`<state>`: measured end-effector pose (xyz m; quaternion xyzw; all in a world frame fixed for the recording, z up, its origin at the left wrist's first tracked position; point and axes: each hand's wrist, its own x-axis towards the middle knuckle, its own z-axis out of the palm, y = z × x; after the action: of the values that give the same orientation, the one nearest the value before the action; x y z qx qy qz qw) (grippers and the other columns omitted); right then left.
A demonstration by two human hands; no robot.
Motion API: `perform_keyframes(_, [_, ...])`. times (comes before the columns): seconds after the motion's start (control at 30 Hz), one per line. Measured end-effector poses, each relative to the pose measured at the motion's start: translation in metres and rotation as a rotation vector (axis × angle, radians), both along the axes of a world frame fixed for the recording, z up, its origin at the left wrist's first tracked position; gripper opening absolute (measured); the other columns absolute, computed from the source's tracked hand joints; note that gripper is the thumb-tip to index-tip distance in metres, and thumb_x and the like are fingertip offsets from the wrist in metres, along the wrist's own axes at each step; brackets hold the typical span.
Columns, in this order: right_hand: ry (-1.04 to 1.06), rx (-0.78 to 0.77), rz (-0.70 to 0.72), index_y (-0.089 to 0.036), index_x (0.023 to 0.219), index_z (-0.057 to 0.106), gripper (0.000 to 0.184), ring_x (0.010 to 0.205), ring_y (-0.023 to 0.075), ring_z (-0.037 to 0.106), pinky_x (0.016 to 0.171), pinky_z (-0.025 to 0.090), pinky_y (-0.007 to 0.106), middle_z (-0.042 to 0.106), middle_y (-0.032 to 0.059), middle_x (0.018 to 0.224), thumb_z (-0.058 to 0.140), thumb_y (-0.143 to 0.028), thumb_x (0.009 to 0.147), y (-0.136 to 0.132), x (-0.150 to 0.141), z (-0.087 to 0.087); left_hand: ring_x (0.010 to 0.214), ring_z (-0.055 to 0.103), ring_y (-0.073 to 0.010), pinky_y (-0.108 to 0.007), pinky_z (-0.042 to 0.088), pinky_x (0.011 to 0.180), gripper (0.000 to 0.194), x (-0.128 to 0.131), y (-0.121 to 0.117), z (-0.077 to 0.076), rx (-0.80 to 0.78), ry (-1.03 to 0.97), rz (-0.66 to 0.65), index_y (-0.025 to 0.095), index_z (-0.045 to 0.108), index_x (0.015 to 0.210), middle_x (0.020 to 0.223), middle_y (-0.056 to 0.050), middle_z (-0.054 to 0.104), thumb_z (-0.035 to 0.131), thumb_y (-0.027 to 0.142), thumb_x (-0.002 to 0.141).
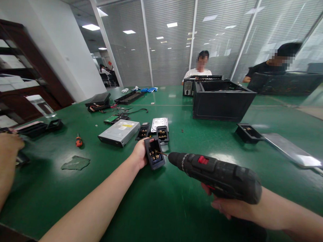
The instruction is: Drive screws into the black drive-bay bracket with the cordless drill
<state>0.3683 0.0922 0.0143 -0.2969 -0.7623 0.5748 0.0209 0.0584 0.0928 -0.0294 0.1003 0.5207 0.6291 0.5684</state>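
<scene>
Box (pixel 223 102) — behind the drill (pixel 215 173)

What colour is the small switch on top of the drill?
The switch is red, best seen in the head view.

The left forearm (pixel 101 200) is bare from the bottom edge of the frame to the wrist, broad at the lower left and tapering evenly to a narrower wrist near the centre. The left hand (pixel 140 154) is bare too, its fingers partly hidden. At the lower right, the right forearm (pixel 293 217) is bare from the frame's edge, and the right hand (pixel 232 207) is ungloved, also partly hidden.
</scene>
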Motion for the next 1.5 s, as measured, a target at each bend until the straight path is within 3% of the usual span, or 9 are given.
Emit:
perform_keyframes(0.17, [-0.011,0.009,0.006,-0.017,0.100,0.054,0.020,0.058,0.0133,0.056,0.055,0.049,0.027,0.056,-0.0028,0.067,0.060,-0.022,0.081,-0.0005,-0.0006,0.0026,0.054,0.063,-0.0248,-0.043,0.052,0.055,0.017,-0.0026,0.0006,-0.0028,0.012,0.003,-0.014,0.015,0.062,0.073,0.063,-0.009,0.065,0.055,0.030,0.069])
perform_keyframes(0.77, [0.009,-0.016,-0.029,-0.018,0.102,0.056,0.024,0.060,0.0149,0.060,0.056,0.052,0.027,0.060,-0.0016,0.070,0.062,-0.022,0.080,-0.0003,-0.0011,0.0017,0.053,0.062,-0.0237,-0.039,0.051,0.052,0.019,-0.0008,-0.0007,0.0002,-0.009,0.003,-0.026,0.014,0.063,0.073,0.060,-0.009,0.065,0.053,0.030,0.070])
perform_keyframes(1.17, [0.005,-0.037,-0.038,-0.020,0.107,0.056,0.028,0.061,0.0140,0.060,0.057,0.053,0.027,0.064,0.0031,0.087,0.062,-0.024,0.080,-0.0012,0.0013,0.0020,0.054,0.063,-0.0248,-0.042,0.052,0.053,0.018,-0.0011,0.0002,-0.0013,-0.001,-0.029,0.003,0.015,0.062,0.075,0.063,-0.009,0.066,0.053,0.030,0.071])
perform_keyframes(1.5, [-0.004,0.015,-0.010,-0.018,0.100,0.056,0.021,0.059,0.0143,0.057,0.056,0.051,0.028,0.059,-0.0007,0.072,0.060,-0.024,0.081,-0.0008,0.0006,0.0013,0.054,0.063,-0.0249,-0.042,0.052,0.054,0.017,-0.0012,0.0007,-0.0007,0.008,-0.018,-0.003,0.015,0.062,0.074,0.061,-0.009,0.065,0.054,0.029,0.069])
